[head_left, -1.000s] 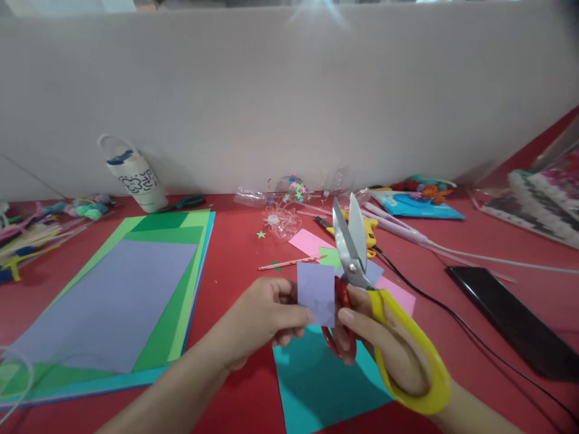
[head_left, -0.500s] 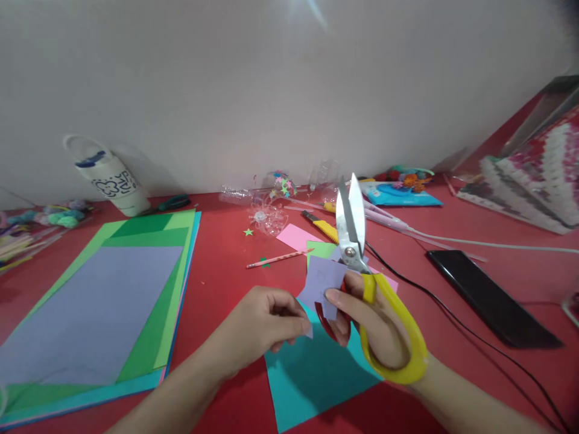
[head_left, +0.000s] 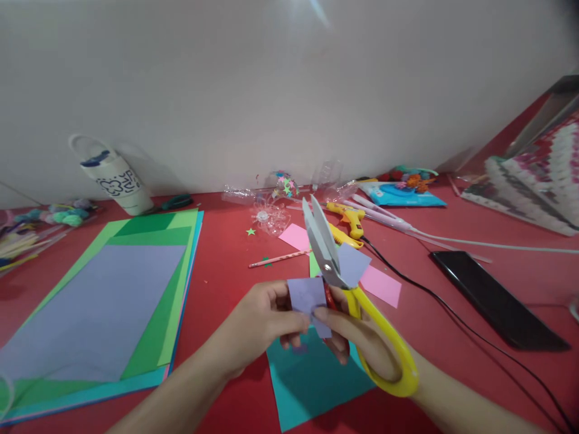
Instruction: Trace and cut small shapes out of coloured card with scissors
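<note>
A small purple piece of paper is held up between my hands, with a notch along its lower edge. My left hand is closed on its left side, thumb in front. My right hand has scissors with yellow and red handles looped over it, blades pointing up and slightly parted. Its thumb also presses the paper's lower right part. Below the hands lies a teal sheet; a blurred purple scrap shows just over it, under the left fingers.
A stack of coloured sheets lies left, a tumbler behind it. Ahead are a pencil, pink paper, another purple piece and a yellow glue gun. A phone and black cable lie right.
My left hand held a small purple scrap apart from the paper; it is now back on the paper, and a scrap shows below. The right hand shifted left, and the scissors tilted left.
</note>
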A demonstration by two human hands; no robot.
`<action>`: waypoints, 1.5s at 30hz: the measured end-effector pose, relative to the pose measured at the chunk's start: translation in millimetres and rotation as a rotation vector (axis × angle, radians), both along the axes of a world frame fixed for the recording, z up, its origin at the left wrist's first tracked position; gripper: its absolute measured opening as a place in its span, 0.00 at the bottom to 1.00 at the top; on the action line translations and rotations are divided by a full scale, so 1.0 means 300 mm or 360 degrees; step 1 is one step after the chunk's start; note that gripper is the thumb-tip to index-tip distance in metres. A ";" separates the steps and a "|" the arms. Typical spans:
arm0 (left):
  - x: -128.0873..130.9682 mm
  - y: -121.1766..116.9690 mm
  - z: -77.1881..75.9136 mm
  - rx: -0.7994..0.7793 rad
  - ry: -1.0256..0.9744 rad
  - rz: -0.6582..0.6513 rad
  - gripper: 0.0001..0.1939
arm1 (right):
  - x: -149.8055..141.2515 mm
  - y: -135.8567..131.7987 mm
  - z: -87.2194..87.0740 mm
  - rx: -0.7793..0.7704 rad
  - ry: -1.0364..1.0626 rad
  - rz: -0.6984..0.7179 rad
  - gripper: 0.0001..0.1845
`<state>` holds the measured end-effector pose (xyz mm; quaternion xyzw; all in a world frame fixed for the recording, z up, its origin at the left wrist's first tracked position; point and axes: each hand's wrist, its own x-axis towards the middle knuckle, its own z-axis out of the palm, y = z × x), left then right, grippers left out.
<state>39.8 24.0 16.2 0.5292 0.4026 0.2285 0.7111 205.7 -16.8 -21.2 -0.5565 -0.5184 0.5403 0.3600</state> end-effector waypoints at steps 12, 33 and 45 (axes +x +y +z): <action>-0.007 0.000 -0.006 -0.0145 -0.0071 0.0115 0.05 | 0.013 -0.001 0.025 0.0205 0.0118 0.0097 0.22; -0.060 0.035 0.064 0.0290 -0.0260 0.0903 0.05 | 0.013 -0.024 -0.006 0.0239 -0.0047 0.0533 0.27; -0.068 0.044 0.054 0.0361 -0.0134 0.0787 0.04 | 0.019 -0.025 -0.025 0.0268 -0.0098 0.0562 0.27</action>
